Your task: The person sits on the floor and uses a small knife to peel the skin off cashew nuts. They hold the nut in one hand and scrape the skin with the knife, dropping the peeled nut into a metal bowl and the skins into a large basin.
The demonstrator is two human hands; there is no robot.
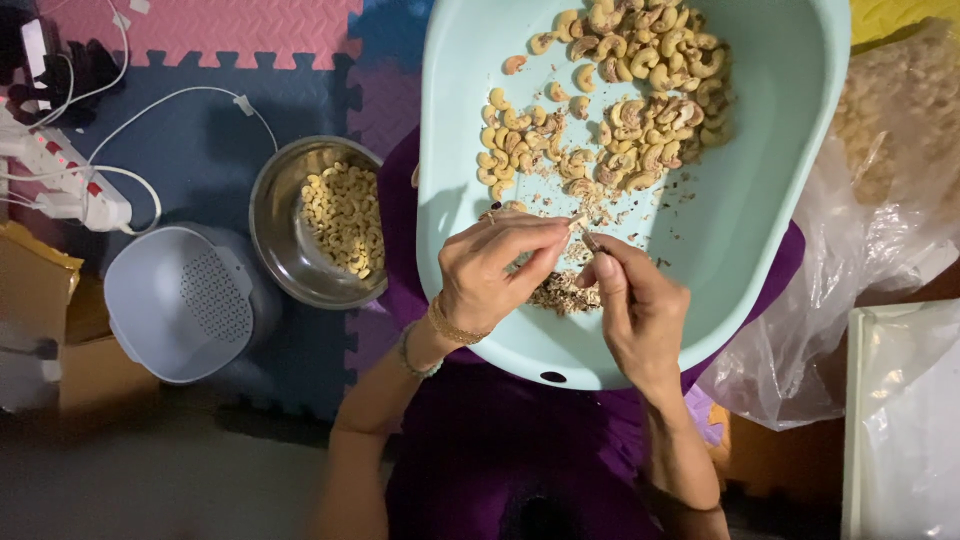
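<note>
A: What are the two hands doing, there just below the middle of the frame?

B: They meet fingertip to fingertip. The left hand point(495, 270) is curled, thumb and forefinger pinched on a pale cashew nut point(575, 221), wrist bent, with a gold bangle point(452, 325) and a beaded bracelet point(415, 355) on the forearm that rises from the lower left.

A: And the other?

B: The right hand point(635, 305) is closed around a small dark blade point(590, 241), its tip touching the nut. That forearm comes up from the lower right, knuckles turned toward the camera.

A: What lies under them?

B: A pale green oval basin point(780, 170) resting on the person's lap, over purple clothing. A heap of brown peelings point(560, 293) sits in it right below the fingers, and unpeeled cashews point(620, 100) are piled toward the top of the frame.

A: Further out?

B: Left of the basin, a steel bowl point(275, 225) holding peeled pale cashews point(345, 215). Lower left of that, a grey plastic strainer basket point(150, 310) on the foam floor mat point(200, 150). A white power strip point(70, 175) with cables is at the far left, and a clear plastic bag of nuts point(900, 130) at the right edge
</note>
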